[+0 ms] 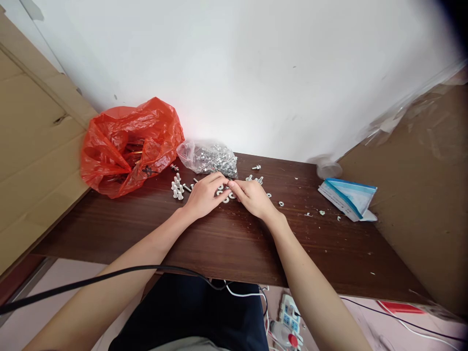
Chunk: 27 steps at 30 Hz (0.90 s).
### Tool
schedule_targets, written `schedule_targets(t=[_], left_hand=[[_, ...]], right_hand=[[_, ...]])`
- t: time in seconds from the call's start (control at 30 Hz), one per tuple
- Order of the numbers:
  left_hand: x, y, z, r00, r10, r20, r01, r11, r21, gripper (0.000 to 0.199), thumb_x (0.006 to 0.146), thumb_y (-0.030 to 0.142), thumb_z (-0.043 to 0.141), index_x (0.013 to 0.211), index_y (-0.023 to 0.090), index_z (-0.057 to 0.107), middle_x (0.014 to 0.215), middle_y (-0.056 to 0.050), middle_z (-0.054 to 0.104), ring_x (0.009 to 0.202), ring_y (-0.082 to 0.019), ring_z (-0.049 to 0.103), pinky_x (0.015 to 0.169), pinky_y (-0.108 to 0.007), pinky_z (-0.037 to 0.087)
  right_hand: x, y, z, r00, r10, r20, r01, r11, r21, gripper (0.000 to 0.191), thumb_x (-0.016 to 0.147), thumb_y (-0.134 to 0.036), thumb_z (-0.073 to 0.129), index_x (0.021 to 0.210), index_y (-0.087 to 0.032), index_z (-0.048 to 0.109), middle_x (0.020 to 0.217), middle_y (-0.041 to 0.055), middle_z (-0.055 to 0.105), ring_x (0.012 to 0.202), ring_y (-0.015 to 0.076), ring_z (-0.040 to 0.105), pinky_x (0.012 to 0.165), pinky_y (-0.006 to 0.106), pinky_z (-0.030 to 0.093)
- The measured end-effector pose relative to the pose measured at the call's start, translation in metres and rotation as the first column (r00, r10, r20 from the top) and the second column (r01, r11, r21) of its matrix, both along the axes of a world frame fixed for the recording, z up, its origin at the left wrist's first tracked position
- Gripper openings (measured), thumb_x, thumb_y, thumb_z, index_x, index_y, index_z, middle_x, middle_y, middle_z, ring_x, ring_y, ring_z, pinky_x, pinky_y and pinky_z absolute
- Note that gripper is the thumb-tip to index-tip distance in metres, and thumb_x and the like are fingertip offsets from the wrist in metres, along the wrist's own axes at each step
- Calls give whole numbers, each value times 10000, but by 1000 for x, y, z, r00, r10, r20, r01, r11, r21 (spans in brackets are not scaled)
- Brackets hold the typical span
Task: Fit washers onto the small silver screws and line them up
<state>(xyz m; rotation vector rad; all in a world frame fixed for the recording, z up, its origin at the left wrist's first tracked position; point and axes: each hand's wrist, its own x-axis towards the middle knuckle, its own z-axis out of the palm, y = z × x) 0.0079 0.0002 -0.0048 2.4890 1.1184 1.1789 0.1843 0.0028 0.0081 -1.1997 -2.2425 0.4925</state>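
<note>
1. Basically, both forearms reach up and inward from the bottom corners of the view, kinda an upside-down V over the dark brown table, w/ the wrists out in front of the body and the fingertips meeting near the middle.

2. L hand: back of hand up, fingers bent and close together, pointing toward the R hand. Its thumb sits apart from the forefinger, so there's a visible gap btwn them. Can't tell if the tips have hold of smth.

3. R hand: angled up and to the left, fingers curled under, thumb laid along the front toward the L fingertips. Looks mostly closed tbh, but the inside is hidden, so can't tell what (if anything) is pinched.

4. The washers lie on the tabletop in a loose bunch btwn the hands, partly covered by them. A cluster of bolts is just left of the L hand, most standing on their heads. A few more bolts are right behind the R hand, and two nuts lie off to its right.

5. Bg stuff: clear bag full of metal hardware just beyond the hands, red plastic bag to its left, blue-edged zip bag far right, near the cardboard.
</note>
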Motion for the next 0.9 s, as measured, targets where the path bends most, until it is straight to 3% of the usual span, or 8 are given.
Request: schedule_targets(t=[0.17, 0.3, 0.43, 0.7, 0.9], left_hand=[[-1, 1, 0, 999, 12, 32, -12, 1000, -15, 113, 898, 242, 518, 892, 171, 606, 862, -28, 596, 687, -114, 520, 623, -233, 406], [-1, 1, 1, 999, 23, 48, -22, 1000, -20, 87, 877, 227, 551, 912, 177, 613, 880, -23, 606, 696, -113, 528, 625, -228, 406], [0, 0, 2, 999, 29, 43, -28, 999, -17, 98, 886, 221, 533, 907, 169, 614, 861, -22, 599, 689, -111, 524, 622, -227, 404], [0, 1, 0, 1000, -2, -3, 2, 1000, -4, 80, 888, 223, 534, 881, 167, 591, 851, -22, 580, 681, -114, 507, 614, -230, 395], [0, 0, 1, 999, 34, 37, -33, 999, -12, 117, 901, 253, 523, 898, 170, 606, 852, -26, 596, 688, -116, 521, 616, -232, 401]], right_hand=[[-1, -3, 2, 999, -49, -8, 49, 999, 9, 380, 950, -504, 375, 789, -196, 530, 587, -16, 525, 532, 132, 467, 562, 241, 297], [-1, -4, 2, 1000, -20, -23, 20, 1000, -13, 296, 920, -481, 460, 928, -196, 539, 591, -36, 531, 512, 125, 455, 552, 232, 297], [0, -3, 2, 999, 2, -40, -2, 1000, 1, 283, 954, -436, 403, 860, -198, 524, 609, -28, 522, 538, 125, 459, 566, 232, 303], [1, -1, 1, 1000, 1, -24, -2, 1000, -14, 487, 978, -494, 285, 636, -194, 461, 557, -4, 508, 524, 128, 472, 571, 246, 315], [2, -3, 3, 997, -31, -75, 28, 999, -36, 318, 934, -503, 413, 979, -208, 521, 589, -37, 551, 532, 142, 495, 562, 240, 324]])
